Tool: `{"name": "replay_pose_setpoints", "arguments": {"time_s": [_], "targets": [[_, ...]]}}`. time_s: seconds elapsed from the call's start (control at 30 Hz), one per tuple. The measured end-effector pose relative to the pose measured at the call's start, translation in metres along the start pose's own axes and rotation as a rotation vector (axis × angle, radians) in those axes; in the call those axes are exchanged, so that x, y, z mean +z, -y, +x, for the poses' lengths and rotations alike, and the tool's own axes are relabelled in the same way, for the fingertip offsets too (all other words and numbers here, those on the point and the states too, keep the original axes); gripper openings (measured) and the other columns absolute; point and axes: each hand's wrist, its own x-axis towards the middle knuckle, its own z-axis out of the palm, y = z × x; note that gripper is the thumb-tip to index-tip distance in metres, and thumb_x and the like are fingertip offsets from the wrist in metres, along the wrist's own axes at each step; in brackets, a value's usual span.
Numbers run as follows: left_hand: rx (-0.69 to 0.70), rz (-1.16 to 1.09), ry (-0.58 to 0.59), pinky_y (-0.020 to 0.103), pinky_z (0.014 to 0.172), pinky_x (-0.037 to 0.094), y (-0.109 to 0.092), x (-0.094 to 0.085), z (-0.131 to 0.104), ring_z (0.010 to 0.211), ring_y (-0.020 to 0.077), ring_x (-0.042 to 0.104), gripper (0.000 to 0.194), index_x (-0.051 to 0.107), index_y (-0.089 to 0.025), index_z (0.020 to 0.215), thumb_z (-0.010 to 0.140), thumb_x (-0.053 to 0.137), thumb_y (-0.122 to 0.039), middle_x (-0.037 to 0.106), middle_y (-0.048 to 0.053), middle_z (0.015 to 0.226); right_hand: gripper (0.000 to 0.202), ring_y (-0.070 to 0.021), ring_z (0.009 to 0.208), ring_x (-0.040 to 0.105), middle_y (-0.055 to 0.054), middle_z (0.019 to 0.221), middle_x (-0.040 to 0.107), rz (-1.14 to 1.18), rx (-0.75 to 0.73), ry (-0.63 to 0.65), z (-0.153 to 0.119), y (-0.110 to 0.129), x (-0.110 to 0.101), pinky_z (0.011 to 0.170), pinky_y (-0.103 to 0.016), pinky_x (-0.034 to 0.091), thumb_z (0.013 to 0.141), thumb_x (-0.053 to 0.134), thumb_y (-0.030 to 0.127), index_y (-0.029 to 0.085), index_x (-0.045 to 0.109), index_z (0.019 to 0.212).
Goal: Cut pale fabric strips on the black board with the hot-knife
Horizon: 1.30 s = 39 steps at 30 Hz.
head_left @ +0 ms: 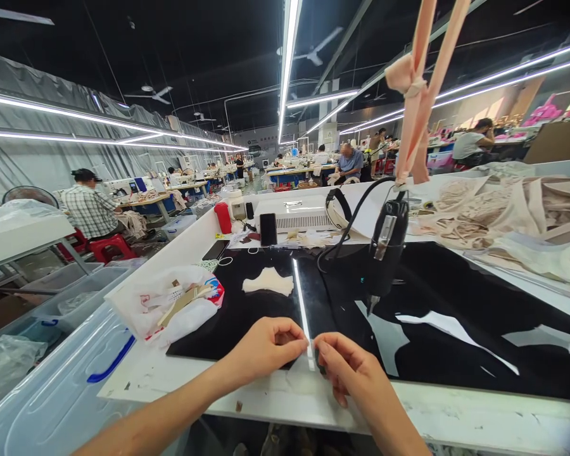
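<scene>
pinching closed, left hand [272,345] and right hand [350,368] perhaps hold something tiny; plastic bag [145,305] contains beige scraps [184,304].

No readable text — wall sign [262,140] (blurred)

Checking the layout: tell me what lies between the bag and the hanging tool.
The cream piece, on the black sheet, and nearer the tool, a cable; the head view shows both.
</scene>
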Motion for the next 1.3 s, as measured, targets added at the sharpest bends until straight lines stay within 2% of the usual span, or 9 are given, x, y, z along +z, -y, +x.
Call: {"name": "replay_pose_setpoints", "arguments": {"time_s": [0.23,0.47,0.6,0.77,0.9,1.03,1.1,1.2,1.3], "targets": [[0.040,0.073,0.004,0.022,0.064,0.040,-0.006,0.000,-0.004,0.066,0.0104,0.051,0.017,0.070,-0.014,0.083,0.085,0.066,-0.031,0.061,-0.002,0.070,0.035,-0.0066,0.040,0.042,0.004,0.061,0.056,-0.121,-0.016,-0.016,0.001,-0.001,0.000,0.041,-0.021,0.034,0.077,0.067,0.054,0.019,0.069,0.080],[-0.026,-0.026,-0.017,0.022,0.060,0.037,-0.001,-0.003,-0.001,0.062,0.0100,0.049,0.023,0.068,-0.013,0.084,0.083,0.068,-0.037,0.058,-0.003,0.066,0.035,-0.0080,0.039,0.043,0.002,0.068,0.062,-0.092,-0.040,-0.111,0.002,-0.008,-0.010,0.040,-0.023,0.034,0.079,0.063,0.054,0.020,0.070,0.086],[-0.014,-0.041,-0.047,0.023,0.064,0.042,0.002,-0.009,0.003,0.066,0.0115,0.056,0.026,0.069,-0.014,0.087,0.083,0.069,-0.039,0.062,0.000,0.073,0.036,-0.0099,0.042,0.046,-0.001,0.078,0.068,-0.171,-0.069,-0.122,0.003,-0.012,-0.018,0.041,-0.025,0.039,0.083,0.060,0.052,0.022,0.071,0.099],[0.025,-0.029,-0.120,0.026,0.071,0.050,0.009,-0.020,0.012,0.068,0.0125,0.062,0.032,0.068,-0.014,0.087,0.082,0.070,-0.045,0.065,0.001,0.078,0.031,-0.0200,0.072,0.065,-0.005,0.092,0.073,-0.644,-0.294,-0.095,-0.005,-0.015,-0.025,0.066,-0.030,0.054,0.093,0.055,0.050,0.028,0.074,0.101],[0.010,-0.008,-0.147,0.028,0.069,0.055,0.022,-0.025,0.022,0.066,0.0124,0.062,0.036,0.066,-0.014,0.089,0.083,0.067,-0.050,0.064,0.001,0.076,0.027,-0.0244,0.095,0.070,-0.006,0.106,0.074,-0.908,-0.472,-0.049,-0.011,-0.030,-0.031,0.081,-0.035,0.057,0.097,0.054,0.047,0.030,0.072,0.108],[0.046,0.112,-0.192,0.029,0.068,0.057,0.035,-0.029,0.028,0.068,0.0140,0.063,0.026,0.066,-0.014,0.092,0.089,0.058,-0.039,0.065,0.003,0.078,0.027,-0.0233,0.095,0.071,-0.006,0.109,0.074,-1.055,-0.652,0.049,-0.011,-0.044,-0.037,0.082,-0.035,0.058,0.099,0.056,0.042,0.029,0.071,0.117],[0.102,0.209,-0.243,0.033,0.077,0.057,0.037,-0.033,0.027,0.077,0.0163,0.064,0.021,0.067,-0.015,0.097,0.090,0.056,-0.030,0.068,0.005,0.090,0.027,-0.0234,0.095,0.071,-0.007,0.108,0.074,-1.054,-0.679,0.054,-0.011,-0.045,-0.039,0.083,-0.036,0.058,0.101,0.053,0.040,0.028,0.071,0.115],[0.212,0.333,-0.276,0.039,0.102,0.049,0.035,-0.039,0.023,0.103,0.0205,0.062,0.019,0.068,-0.019,0.104,0.091,0.054,-0.022,0.067,0.007,0.110,0.028,-0.0254,0.099,0.069,-0.008,0.108,0.072,-0.963,-0.664,-0.053,-0.013,-0.034,-0.047,0.088,-0.040,0.057,0.102,0.050,0.043,0.028,0.071,0.112],[0.360,0.456,-0.142,0.036,0.111,0.043,0.034,-0.043,0.021,0.116,0.0201,0.060,0.022,0.070,-0.021,0.107,0.094,0.051,-0.017,0.069,0.007,0.117,0.027,-0.0303,0.098,0.068,-0.007,0.107,0.070,-0.848,-0.614,-0.282,-0.009,-0.014,-0.069,0.086,-0.047,0.058,0.092,0.062,0.053,0.034,0.069,0.110]]}}
